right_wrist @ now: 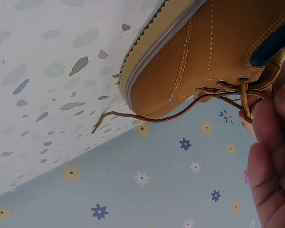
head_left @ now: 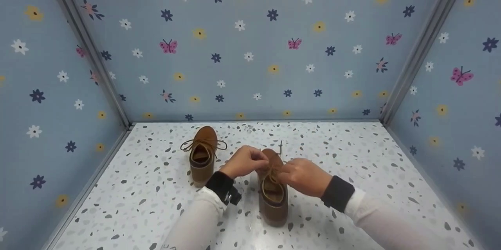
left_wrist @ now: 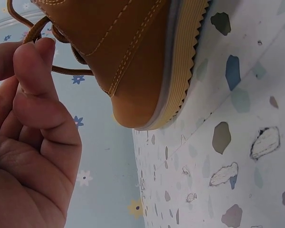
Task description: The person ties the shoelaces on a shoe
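Observation:
A brown lace-up shoe (head_left: 274,213) stands on the speckled surface between my hands, its toe pointing away. My left hand (head_left: 244,162) is over the left of its laces; the left wrist view shows thumb and finger pinching a loop of brown shoelace (left_wrist: 34,32). On the other side my right hand (head_left: 307,177) holds the lace close to the eyelets, its fingers (right_wrist: 266,123) curled at the right edge of that wrist view. One loose lace end (right_wrist: 156,119) runs past the toe onto the surface. The knot itself is partly hidden by the fingers.
To the left stands a matching shoe (head_left: 203,175), its lace tied in a bow with loops out to both sides. Blue flowered panels (head_left: 250,46) rise at the back and sides of the white speckled surface (head_left: 148,203).

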`<state>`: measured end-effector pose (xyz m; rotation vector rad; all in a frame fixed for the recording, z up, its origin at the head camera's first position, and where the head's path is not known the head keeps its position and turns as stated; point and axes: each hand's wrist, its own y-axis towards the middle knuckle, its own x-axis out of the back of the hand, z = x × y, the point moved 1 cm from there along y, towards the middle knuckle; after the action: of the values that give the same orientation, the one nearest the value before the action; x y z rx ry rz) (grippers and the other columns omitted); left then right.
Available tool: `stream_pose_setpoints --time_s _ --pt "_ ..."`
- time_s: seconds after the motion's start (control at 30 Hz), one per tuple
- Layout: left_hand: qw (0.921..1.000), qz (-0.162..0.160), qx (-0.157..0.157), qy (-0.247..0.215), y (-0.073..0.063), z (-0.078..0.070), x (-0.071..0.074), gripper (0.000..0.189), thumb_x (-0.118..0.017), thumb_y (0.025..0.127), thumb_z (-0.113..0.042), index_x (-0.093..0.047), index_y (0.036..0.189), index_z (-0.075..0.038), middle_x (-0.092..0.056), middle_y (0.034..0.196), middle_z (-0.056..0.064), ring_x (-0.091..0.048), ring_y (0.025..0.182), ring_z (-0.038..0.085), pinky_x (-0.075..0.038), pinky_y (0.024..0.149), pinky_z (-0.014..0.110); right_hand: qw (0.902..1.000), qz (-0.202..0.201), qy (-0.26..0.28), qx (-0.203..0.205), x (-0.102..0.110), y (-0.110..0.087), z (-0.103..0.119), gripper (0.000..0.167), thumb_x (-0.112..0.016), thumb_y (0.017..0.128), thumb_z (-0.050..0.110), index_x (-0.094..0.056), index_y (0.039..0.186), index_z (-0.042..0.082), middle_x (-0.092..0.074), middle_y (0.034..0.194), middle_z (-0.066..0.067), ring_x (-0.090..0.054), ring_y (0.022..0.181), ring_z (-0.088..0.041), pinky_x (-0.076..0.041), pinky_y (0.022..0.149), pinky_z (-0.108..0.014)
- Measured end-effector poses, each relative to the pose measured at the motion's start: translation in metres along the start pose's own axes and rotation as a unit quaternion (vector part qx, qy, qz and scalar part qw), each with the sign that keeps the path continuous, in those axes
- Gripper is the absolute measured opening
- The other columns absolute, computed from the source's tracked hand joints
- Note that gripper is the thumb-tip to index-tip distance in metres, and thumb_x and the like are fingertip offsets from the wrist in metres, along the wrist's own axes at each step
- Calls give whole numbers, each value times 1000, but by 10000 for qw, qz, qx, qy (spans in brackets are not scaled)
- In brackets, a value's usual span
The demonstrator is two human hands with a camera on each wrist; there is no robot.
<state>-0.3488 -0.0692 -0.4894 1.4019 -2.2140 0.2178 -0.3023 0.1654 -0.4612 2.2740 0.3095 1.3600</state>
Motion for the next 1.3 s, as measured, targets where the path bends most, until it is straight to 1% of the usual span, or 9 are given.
stream_pose_setpoints --time_s 0.2,0.3,0.47,0.57,0.7,0.83,1.1,1.2,1.3 --pt "10000 -55 7 -1 -1 -1 -1 8 -76 94 -17 -82 93 -14 -81 90 4 -71 74 7 -60 71 28 9984 350 -296 -324 -9 2 0 17 -81 81 5 -70 80 18 -68 70 6 -59 56 -8 -48 52 -23" --pt "10000 -44 -12 -18 -1 -1 -1 7 -76 94 -17 -82 93 -14 -81 90 5 -71 73 8 -61 72 29 9970 490 -223 -550 -14 3 0 17 -82 82 6 -70 79 18 -68 70 5 -60 56 -8 -50 52 -23" --pt "10000 44 17 -71 -5 1 -1 8 -75 94 -16 -83 93 -13 -81 89 5 -70 72 7 -60 70 27 9930 427 564 -944 -19 0 -1 16 -81 82 3 -77 92 14 -73 77 4 -67 64 -7 -55 60 -19" --pt "9999 97 71 -30 -7 4 0 8 -75 94 -16 -83 94 -14 -80 88 5 -68 69 7 -57 67 25 9856 440 1086 -1219 -19 -5 -4 20 -79 85 1 -78 101 13 -77 85 3 -71 71 -8 -58 66 -19" --pt "9998 153 103 30 -9 7 1 9 -74 94 -15 -83 95 -14 -80 87 5 -65 67 7 -54 65 23 9744 635 1380 -1654 -18 -13 -11 23 -76 88 0 -78 108 12 -80 90 0 -74 76 -11 -60 70 -23" --pt "9998 172 105 30 -10 9 2 9 -74 95 -16 -82 96 -14 -79 87 4 -65 68 9 -53 65 23 9567 1041 1482 -2277 -15 -17 -22 21 -75 89 1 -79 107 10 -79 92 -3 -75 80 -16 -62 72 -30" --pt "9997 205 122 -55 -12 11 3 8 -75 94 -16 -82 96 -13 -78 85 2 -65 70 10 -51 64 23 9038 1602 2246 -3273 -23 -16 -43 14 -72 96 6 -79 108 7 -79 99 -6 -74 86 -20 -61 78 -36" --pt "9997 191 103 -80 -11 13 2 8 -75 94 -16 -82 96 -14 -78 86 1 -65 70 10 -51 65 23 8859 1723 2560 -3464 -30 -14 -48 14 -71 98 9 -80 109 11 -79 102 -4 -74 89 -18 -60 80 -36" --pt "9998 181 45 -78 -11 14 1 8 -75 94 -16 -83 97 -14 -79 86 2 -65 70 9 -52 65 23 8760 1812 2868 -3429 -37 -13 -50 17 -70 100 11 -80 112 14 -80 108 -3 -74 97 -19 -61 86 -37"
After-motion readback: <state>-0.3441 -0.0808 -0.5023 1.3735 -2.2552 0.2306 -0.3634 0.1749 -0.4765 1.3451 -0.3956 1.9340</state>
